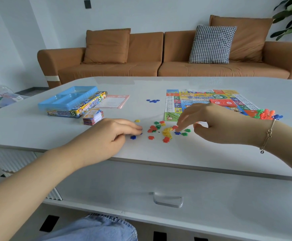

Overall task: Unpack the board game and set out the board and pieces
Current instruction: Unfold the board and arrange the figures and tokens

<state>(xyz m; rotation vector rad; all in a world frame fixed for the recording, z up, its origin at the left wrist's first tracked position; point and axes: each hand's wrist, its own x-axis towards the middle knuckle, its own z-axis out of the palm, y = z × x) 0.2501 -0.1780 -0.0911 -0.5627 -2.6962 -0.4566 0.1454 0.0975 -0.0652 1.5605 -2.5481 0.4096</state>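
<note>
The step in hand looks like sorting the loose coloured tokens (166, 132) scattered on the near middle of the counter (141, 84). The left hand (107, 134) rests on the counter left of the scatter, fingers curled, fingertips meeting just above a blue token (133, 137); whether its grip pinches anything is not clear. The right hand (214, 122) hovers over the right side of the scatter, grip open, fingers spread and reaching down toward another blue token (177, 133).

To do this well, take one colour at a time, pinch each token by its edges, and carry it to the small blue group (153, 101) lying further back, without dragging neighbours along.

The board (202, 101) lies unfolded on the far right, a red card stack (223, 102) on it and plastic pawns (265, 114) at its near right corner. The box (75, 108) with its blue tray (68, 98) sits far left, a card stack (93, 117) near it and a sheet (114, 101) just right.

The right hand hides part of the board and some tokens; printed text is too small to read
</note>
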